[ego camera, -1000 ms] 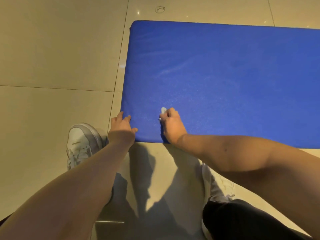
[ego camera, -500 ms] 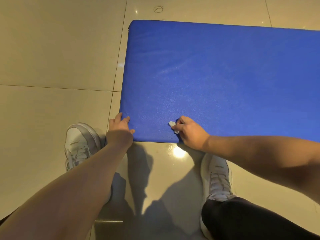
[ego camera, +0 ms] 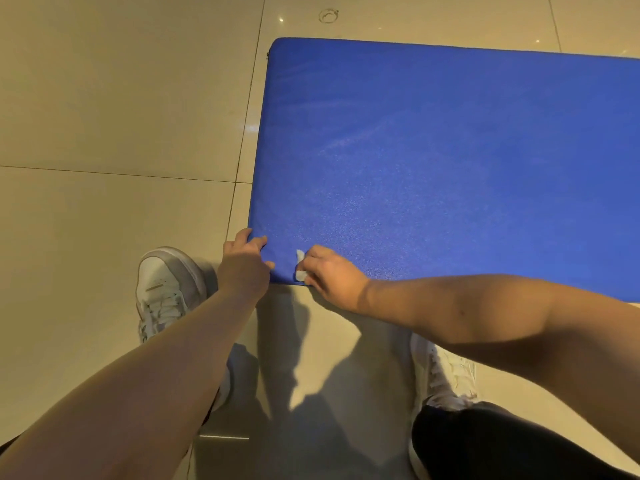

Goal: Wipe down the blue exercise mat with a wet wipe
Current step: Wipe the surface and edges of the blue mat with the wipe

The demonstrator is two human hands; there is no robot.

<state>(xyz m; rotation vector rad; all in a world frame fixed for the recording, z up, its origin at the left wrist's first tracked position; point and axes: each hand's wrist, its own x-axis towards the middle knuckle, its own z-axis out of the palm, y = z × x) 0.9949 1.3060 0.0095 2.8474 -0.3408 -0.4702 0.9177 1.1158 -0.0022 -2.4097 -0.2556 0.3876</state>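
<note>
The mat [ego camera: 450, 168] lies flat on the floor, filling the view from 12 to 3 o'clock and running out of frame at 3. Its blue top is finely pebbled and carries faint pale streaks near its middle. The wipe [ego camera: 300, 266], a small crumpled white wad, sits on the mat's near edge, close to the corner at the mat's 7 o'clock.

The floor [ego camera: 104, 98] is large glossy beige tile with thin dark joints, and it reflects small points of light. A round ring fitting [ego camera: 328, 15] is set in a tile at 12 o'clock, just beyond the mat's far corner.

The right hand [ego camera: 332, 275] has its fingers curled tightly round the wipe and presses it on the mat, so only a bit of white shows at the fingertips. Its forearm comes in from 4 o'clock, low over the mat's near edge, with the back of the hand up.

The left hand [ego camera: 244, 268] rests on the mat's corner just beside the wipe at its 9 o'clock, fingers loosely bent, tips and thumb on the blue. Its forearm reaches up from 7 o'clock.

A white shoe [ego camera: 166, 289] stands on the tile at 8 o'clock and a second shoe [ego camera: 446, 375] at 5, with a black trouser leg [ego camera: 485, 445] below it.
</note>
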